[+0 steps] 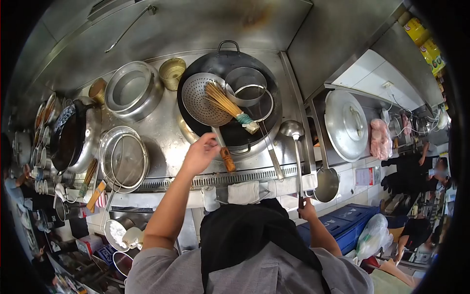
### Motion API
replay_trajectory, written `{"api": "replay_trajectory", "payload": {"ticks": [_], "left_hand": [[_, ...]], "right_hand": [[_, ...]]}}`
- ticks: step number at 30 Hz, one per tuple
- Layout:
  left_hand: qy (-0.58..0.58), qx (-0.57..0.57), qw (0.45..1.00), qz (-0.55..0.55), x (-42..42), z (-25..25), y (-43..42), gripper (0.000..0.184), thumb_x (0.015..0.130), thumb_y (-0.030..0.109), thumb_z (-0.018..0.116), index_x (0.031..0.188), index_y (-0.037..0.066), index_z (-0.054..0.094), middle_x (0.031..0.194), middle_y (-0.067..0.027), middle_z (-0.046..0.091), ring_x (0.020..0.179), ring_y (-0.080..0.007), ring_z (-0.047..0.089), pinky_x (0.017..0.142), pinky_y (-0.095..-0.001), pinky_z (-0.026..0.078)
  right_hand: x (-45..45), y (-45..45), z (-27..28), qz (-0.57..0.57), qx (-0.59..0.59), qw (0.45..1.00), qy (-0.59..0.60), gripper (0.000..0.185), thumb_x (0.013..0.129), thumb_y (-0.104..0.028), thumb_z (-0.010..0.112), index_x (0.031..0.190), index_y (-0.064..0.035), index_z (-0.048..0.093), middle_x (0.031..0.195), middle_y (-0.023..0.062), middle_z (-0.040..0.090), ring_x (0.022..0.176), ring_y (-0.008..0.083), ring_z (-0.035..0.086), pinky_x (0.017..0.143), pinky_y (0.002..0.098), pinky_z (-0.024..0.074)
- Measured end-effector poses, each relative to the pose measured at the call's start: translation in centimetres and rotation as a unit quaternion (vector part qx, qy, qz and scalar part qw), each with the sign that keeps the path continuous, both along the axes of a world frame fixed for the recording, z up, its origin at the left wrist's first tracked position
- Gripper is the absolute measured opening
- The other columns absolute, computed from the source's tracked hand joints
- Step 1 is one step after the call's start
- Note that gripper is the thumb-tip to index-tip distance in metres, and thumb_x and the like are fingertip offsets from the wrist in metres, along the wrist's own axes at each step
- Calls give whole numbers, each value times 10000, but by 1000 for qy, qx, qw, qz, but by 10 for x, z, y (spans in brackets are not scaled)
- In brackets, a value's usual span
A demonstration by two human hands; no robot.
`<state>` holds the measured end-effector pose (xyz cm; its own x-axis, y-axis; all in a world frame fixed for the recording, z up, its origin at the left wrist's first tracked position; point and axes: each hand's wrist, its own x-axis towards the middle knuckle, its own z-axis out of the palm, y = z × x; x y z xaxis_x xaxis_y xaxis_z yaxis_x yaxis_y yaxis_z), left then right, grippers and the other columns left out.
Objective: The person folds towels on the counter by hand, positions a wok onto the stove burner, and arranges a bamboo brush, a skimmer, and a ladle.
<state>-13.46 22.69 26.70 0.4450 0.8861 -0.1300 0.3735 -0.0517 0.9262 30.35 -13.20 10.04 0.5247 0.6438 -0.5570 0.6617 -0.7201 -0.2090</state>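
Note:
A black wok (200,63) sits on the steel range with several tools in it. A perforated skimmer (203,98) lies there, its wooden handle (227,159) sticking out toward me. Across it rests a bamboo wok brush (223,101) with a green binding. Beside these is a round metal strainer (245,81), its handle over the front rim. My left hand (201,151), slightly blurred, hovers left of the skimmer handle, fingers loosely bent and nothing visible in them. On the right, my right hand (307,209) is closed around the lower handle of a ladle (293,129), bowl upward.
Left of the wok stand a metal pot (155,100), a brass-coloured container (172,73) and stacked sieves (144,161). White cloths (243,192) line the front edge. Right are a large lid (334,125), raw meat (381,138) and blue bins (342,223). Other people stand far right.

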Motion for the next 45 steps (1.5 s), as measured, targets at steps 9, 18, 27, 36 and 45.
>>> {"api": "replay_trajectory", "payload": {"ticks": [9,18,27,36,45], "left_hand": [[5,-224,931,288,189,-89,79,939,804,221,694,1488,-62,116,1273,-330,566,1191,-411,581,992,-412,476],[39,-192,919,344,196,-116,97,839,739,265,801,1352,34,277,1117,-252,646,1022,-391,659,905,-459,521],[-167,-278,927,191,78,7,25,545,835,167,686,1301,-2,459,1089,-116,589,893,-212,630,753,-352,539],[-202,55,978,-1,132,57,-43,740,875,280,749,1435,13,345,1197,-131,555,1116,-211,555,956,-345,473],[375,321,868,47,160,-52,90,300,831,185,693,1131,196,684,1184,-55,608,1144,-282,545,942,-463,438]], "right_hand": [[37,30,-11,-7,59,989,133,454,807,-290,726,1171,-49,604,975,188,704,932,335,688,846,409,533],[37,41,19,72,154,965,198,369,879,-253,656,1174,-40,597,946,176,701,902,310,693,797,390,544],[-5,111,88,-1,257,902,347,209,944,-124,606,1115,-6,622,893,80,685,809,158,666,729,299,534],[-116,235,202,43,378,663,645,657,943,-217,656,1489,-96,309,1080,106,645,935,189,648,763,301,536],[-40,136,157,-194,274,725,601,480,841,-85,689,1237,-90,418,793,124,605,593,219,597,482,345,484]]}}
